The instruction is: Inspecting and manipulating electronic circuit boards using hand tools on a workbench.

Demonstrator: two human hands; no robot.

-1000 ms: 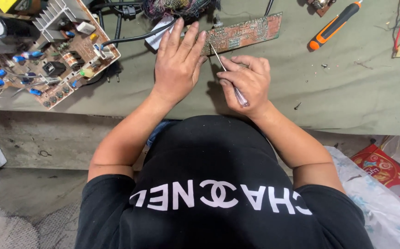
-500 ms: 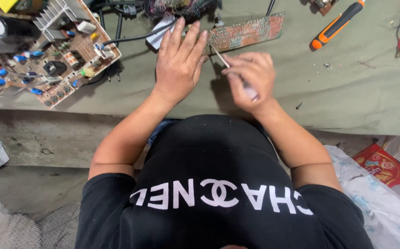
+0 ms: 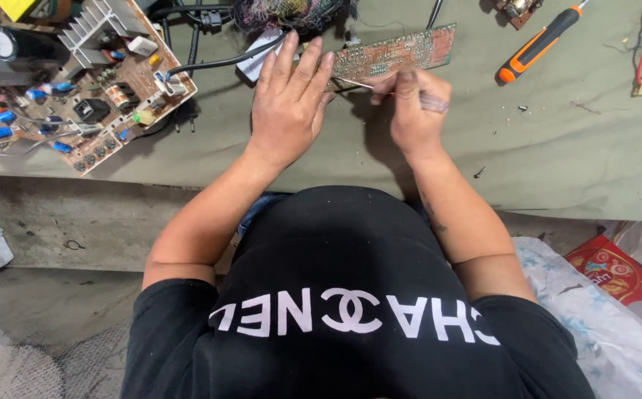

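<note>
Olive-green cloth covering the workbench [image 3: 572, 170] is lying mostly bare to the right of the hands, reaching down to the bench's near edge. The left hand [image 3: 287, 111] is pressing flat, fingers spread, on the near end of a narrow brown circuit strip [image 3: 398, 53] that is lying at the far side. The right hand [image 3: 413, 107] is pinching a thin metal tool [image 3: 354, 83], its tip touching the strip's near edge. A large brown circuit board with silver heat sinks [image 3: 106, 81] is crowding the left. An orange-and-black screwdriver [image 3: 539, 43] is lying well apart, far right.
</note>
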